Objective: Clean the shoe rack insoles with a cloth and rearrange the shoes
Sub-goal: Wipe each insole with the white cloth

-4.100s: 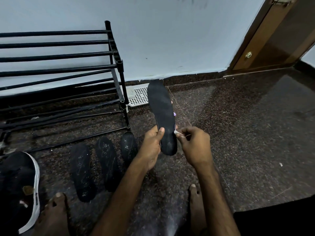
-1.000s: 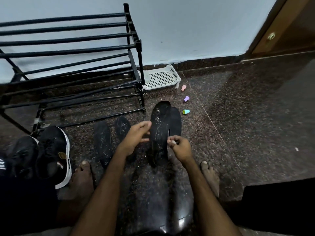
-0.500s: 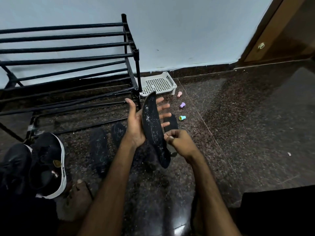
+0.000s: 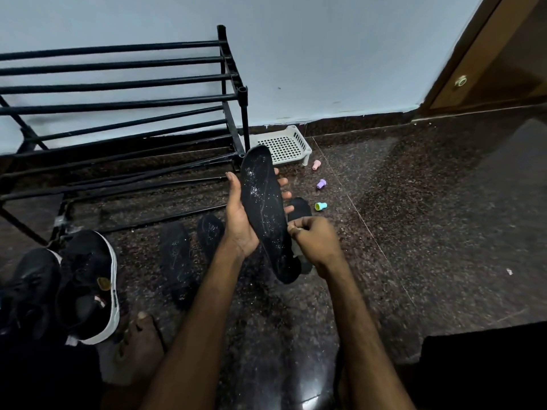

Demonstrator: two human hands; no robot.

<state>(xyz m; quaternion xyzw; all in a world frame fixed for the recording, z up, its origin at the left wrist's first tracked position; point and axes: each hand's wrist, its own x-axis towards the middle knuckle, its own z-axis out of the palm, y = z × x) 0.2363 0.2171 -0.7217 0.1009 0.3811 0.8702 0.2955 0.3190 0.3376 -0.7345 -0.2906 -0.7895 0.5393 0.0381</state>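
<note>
"What has the person got hold of?"

"A black insole [image 4: 263, 208], speckled with white dust. It's held up off the floor [image 4: 429, 217] at a tilt, toe end pointing away from them. It lies against the left hand [image 4: 239, 220]. Those fingers [image 4: 282, 182] are straight and spread behind it, with the thumb up along its left edge, so the hand carries it without clasping."

"And the other hand?"

"The right hand [image 4: 318, 242] is at the insole's right edge, towards the heel. Its fingers [image 4: 299, 224] are curled tight, with the tips touching the rim. A pale scrap [image 4: 297, 247] shows just under them, and they seem to pinch it. I cannot tell whether it's the cloth."

"What lies round about?"

"Just beyond the right fingers a second insole [image 4: 299, 207] lies on the floor, mostly hidden. Left of the left fingers there are two more insoles [image 4: 177, 258] side by side. Farther left are two black shoes [image 4: 88, 285], one of them white-soled, near the foot of the shoe rack [image 4: 118, 84]. Past the left fingertips a white basket [image 4: 284, 145] sits by the wall. Three small caps [image 4: 321, 184], pink, purple and green, lie to the right of those fingers."
</note>
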